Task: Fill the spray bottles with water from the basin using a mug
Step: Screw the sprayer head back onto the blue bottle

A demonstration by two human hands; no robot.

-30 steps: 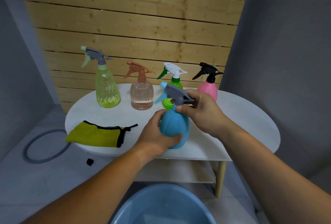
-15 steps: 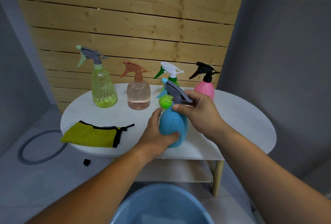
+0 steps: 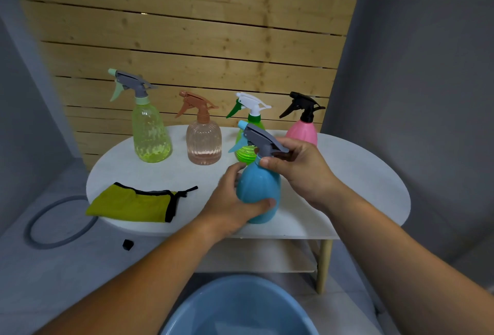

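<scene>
Opaque blue plastic spray bottle (image 3: pixel 258 190), standing near the front edge of the white oval table (image 3: pixel 369 187); left hand (image 3: pixel 231 205) wrapped round its belly; right hand (image 3: pixel 299 167) pinched on the collar under the grey trigger head (image 3: pixel 263 140). Blue plastic basin (image 3: pixel 238 308) well below the fingers; mug not visible. Risks: bottle tips off the edge if the left-hand hold loosens while twisting; green ribbed bottle (image 3: pixel 247 147), just behind the fingers, gets knocked.

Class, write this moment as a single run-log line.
stage: opening blue spray bottle | left hand: grips body | right hand: on grey trigger head at neck | bottle: upright on white table | mug: not visible
</scene>
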